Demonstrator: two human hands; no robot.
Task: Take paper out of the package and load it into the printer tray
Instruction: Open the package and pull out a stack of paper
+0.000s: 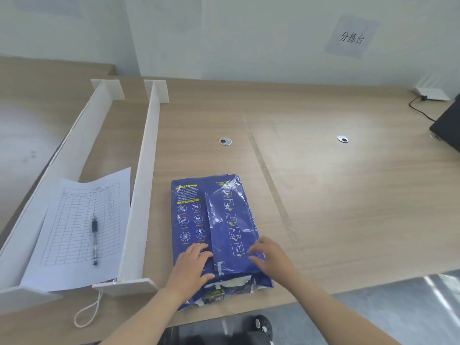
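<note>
Blue paper package (219,220) lying flat on desk (323,195), near front edge, just right of white divider (142,185). Near end torn, white paper showing through. Left hand (193,266) resting flat on package, fingers spread, gripping nothing. Right hand (267,256) touching package's right edge, fingers loosely curled, apart, not clamping. Form (79,227) with pen (94,239) lying left of divider. Printer tray not showing.
</note>
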